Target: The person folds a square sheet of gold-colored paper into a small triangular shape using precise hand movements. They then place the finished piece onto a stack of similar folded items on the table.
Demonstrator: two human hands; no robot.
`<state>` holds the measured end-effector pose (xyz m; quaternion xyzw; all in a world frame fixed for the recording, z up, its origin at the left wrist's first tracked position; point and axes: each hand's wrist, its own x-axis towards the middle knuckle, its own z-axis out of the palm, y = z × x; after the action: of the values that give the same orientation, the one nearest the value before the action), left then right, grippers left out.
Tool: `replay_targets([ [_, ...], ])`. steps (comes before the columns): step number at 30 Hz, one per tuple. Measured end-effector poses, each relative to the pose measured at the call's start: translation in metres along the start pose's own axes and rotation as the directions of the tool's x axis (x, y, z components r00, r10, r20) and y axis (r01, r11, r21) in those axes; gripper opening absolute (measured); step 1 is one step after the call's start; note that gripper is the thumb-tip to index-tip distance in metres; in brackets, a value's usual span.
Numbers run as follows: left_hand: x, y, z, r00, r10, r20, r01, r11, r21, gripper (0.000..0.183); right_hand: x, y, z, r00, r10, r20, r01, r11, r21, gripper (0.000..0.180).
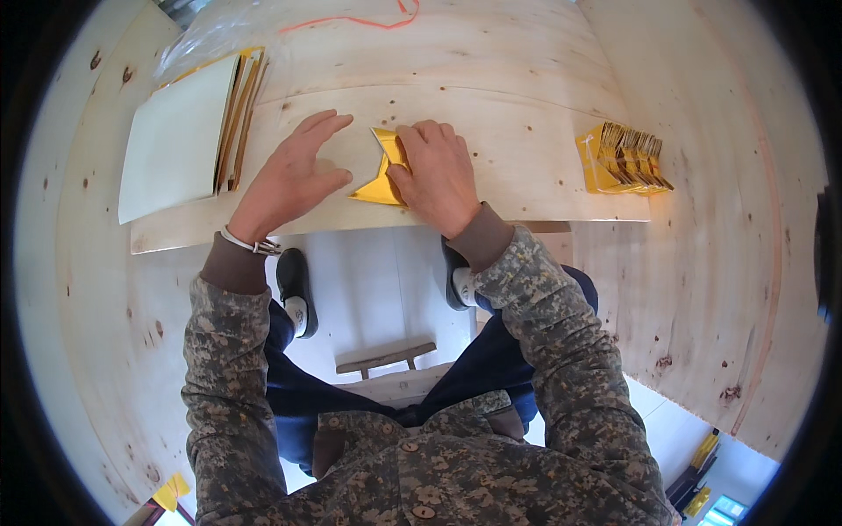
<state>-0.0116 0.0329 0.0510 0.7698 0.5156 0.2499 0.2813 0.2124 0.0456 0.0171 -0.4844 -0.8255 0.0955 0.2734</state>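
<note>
My right hand (437, 171) rests on a folded piece of gold paper (379, 189), thumb and fingers on its right part. Pointed corners of the paper stick out to the left of the hand; its right side is hidden under the palm. The folded piece lies on the wooden table (520, 177) near its front edge. To the left, my left hand (296, 171) hovers with thumb and fingers apart and nothing between them. A stack of paper sheets (181, 141), white on top with gold edges showing, lies beyond my left hand.
Rows of folded gold paper pieces (625, 161) stand bundled at the table's right end. An orange-red ribbon (368, 23) and clear plastic film (217, 39) lie toward the back. Wooden panels (717, 217) rise at both sides.
</note>
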Motion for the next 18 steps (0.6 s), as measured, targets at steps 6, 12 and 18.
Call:
replay_targets([
  [6,0.003,0.001,0.002,0.999,0.039,-0.038,-0.04,0.999,-0.025,0.062,0.011,0.013,-0.005,0.945,0.304,0.121,-0.325,0.91,0.258,0.031],
  [12,0.005,0.014,-0.002,0.994,-0.045,-0.104,0.026,0.985,-0.171,0.053,0.027,0.039,-0.028,0.745,0.552,0.374,-0.591,0.287,0.754,0.017],
  [18,0.006,0.018,-0.001,0.993,-0.073,-0.087,0.054,0.978,-0.201,0.052,0.04,0.06,-0.045,0.525,0.825,0.208,-0.324,-0.032,0.945,0.013],
])
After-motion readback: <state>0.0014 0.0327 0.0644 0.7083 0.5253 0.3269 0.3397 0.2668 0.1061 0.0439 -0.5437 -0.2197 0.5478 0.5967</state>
